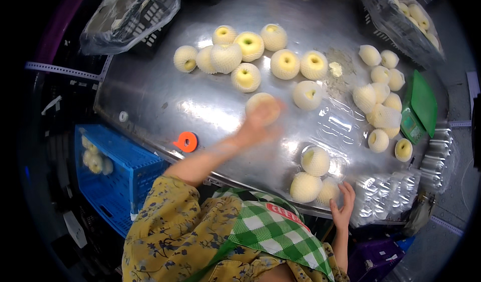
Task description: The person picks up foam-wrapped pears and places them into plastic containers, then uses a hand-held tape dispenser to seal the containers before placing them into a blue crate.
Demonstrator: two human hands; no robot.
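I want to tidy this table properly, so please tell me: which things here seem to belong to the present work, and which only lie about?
Seem to belong:
netted fruit: left hand, blurred, at one; right hand at another
clear trays beside the right hand
green scale, perhaps

Seem to lie about:
orange tape, untouched
white ring
pale scrap

Over twenty netted fruits, three bag-lined crates, one green scale.
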